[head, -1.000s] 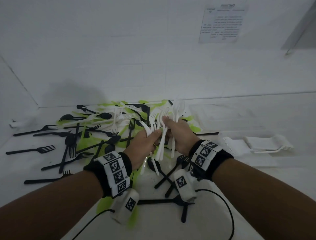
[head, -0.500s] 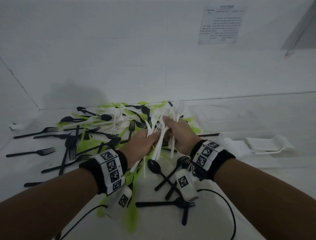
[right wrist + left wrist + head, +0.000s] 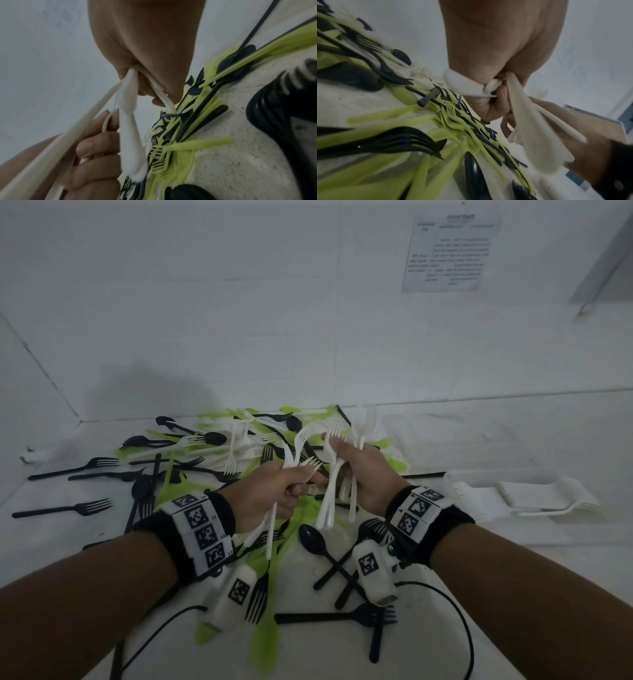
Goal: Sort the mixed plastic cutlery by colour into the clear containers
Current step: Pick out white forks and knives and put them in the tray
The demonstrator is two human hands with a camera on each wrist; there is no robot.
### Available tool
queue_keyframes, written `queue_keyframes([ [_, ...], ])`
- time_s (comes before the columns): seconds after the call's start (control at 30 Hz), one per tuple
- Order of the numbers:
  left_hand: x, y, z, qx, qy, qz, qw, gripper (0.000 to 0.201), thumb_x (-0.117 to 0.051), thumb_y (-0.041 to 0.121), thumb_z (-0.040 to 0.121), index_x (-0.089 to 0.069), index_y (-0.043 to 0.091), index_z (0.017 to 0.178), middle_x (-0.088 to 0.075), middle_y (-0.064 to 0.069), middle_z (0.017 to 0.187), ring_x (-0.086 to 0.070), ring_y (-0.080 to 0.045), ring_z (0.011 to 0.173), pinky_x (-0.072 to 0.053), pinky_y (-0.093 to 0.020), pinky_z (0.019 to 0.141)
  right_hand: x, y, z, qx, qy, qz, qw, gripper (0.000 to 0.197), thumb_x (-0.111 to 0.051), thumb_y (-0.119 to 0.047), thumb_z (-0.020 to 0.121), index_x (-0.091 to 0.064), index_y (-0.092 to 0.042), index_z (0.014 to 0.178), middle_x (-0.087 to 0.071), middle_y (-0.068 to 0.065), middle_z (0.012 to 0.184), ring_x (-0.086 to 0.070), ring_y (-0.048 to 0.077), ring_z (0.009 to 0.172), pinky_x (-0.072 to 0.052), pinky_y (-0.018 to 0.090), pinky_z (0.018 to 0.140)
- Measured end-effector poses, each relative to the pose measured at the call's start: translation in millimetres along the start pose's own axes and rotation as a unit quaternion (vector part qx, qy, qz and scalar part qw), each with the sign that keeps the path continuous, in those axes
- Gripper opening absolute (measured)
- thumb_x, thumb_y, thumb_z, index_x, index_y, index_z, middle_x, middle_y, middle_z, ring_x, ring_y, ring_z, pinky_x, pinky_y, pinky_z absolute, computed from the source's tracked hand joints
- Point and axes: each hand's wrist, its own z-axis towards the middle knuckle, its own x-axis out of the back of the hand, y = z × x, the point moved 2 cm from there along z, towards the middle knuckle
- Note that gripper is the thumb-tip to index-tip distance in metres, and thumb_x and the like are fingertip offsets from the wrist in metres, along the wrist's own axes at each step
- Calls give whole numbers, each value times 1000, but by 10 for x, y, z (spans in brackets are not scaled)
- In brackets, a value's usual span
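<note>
Two fists: your left hand [image 3: 270, 494] and right hand [image 3: 364, 474] each grip white plastic forks [image 3: 334, 474], above the mixed black-and-green plastic cutlery pile [image 3: 212, 453], centre-left of white table [image 3: 513, 440].

Mixed cutlery pile [image 3: 212, 460] covers the table [image 3: 513, 446] from centre to left, directly beneath both hands; black forks [image 3: 342, 616] and cables [image 3: 459, 611] cross the near edge. Bare table lies to the right, between the pile and the white stack [image 3: 541, 494]. The wall [image 3: 274, 320] closes the far side.
</note>
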Motion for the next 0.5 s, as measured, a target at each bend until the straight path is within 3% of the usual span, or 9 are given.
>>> queue_keyframes([
  [0.07, -1, 16, 3, 25, -24, -19, 999, 30, -54, 30, 106, -70, 5, 107, -40, 3, 66, -23, -9, 52, -20, -22, 48, -26, -21, -6, 2, -19, 10, 1000, 42, -69, -30, 98, -63, 10, 111, -49, 9, 69, -52, 25, 63, -55, 40, 77],
  [0.1, -15, 20, 1, 33, -39, -14, 999, 27, -54, 30, 106, -68, 8, 99, -41, 3, 66, -23, -8, 51, -19, -22, 48, -53, -38, -22, 6, -35, -3, 999, 33, -65, -27, 100, -64, 6, 103, -54, 11, 68, -57, 23, 58, -58, 34, 64],
  [0.13, -37, 30, -6, 38, -52, -5, 998, 25, -54, 29, 106, -63, 11, 91, -41, 2, 67, -23, -8, 50, -19, -22, 48, -82, -59, -40, 8, -48, -26, 998, 28, -63, -25, 101, -63, 3, 95, -57, 11, 66, -58, 20, 51, -54, 28, 50],
  [0.2, -61, 58, 2, 37, -64, 20, 997, 25, -54, 28, 106, -57, 11, 88, -42, 2, 66, -24, -9, 50, -19, -23, 49, -118, -70, -49, 14, -59, -63, 996, 27, -61, -25, 102, -61, -1, 90, -54, 13, 64, -55, 17, 43, -45, 24, 40],
  [0.3, -26, 78, 19, 18, -58, 75, 995, 24, -56, 28, 105, -62, 4, 103, -44, 2, 64, -28, -10, 51, -23, -22, 49, -110, -64, 9, 23, -44, -51, 997, 26, -59, -28, 104, -60, -2, 98, -52, 10, 66, -55, 18, 47, -47, 26, 43],
  [0.4, 73, -10, 13, 6, -34, 146, 989, 21, -62, 22, 100, -55, 10, 84, -45, -1, 72, -37, -12, 58, -34, -28, 60, 47, -118, 159, 45, 54, 13, 997, 28, -58, -30, 104, -62, -4, 95, -57, 0, 62, -55, 12, 50, -48, 27, 54],
  [0.5, 166, -90, -37, 25, -11, 160, 987, 13, -57, 15, 86, -48, 8, 91, -38, -3, 81, -36, -13, 66, -32, -32, 66, 300, -193, 315, 65, 159, 31, 985, 23, -62, -32, 102, -65, -11, 94, -59, 2, 71, -55, 13, 55, -49, 34, 63],
])
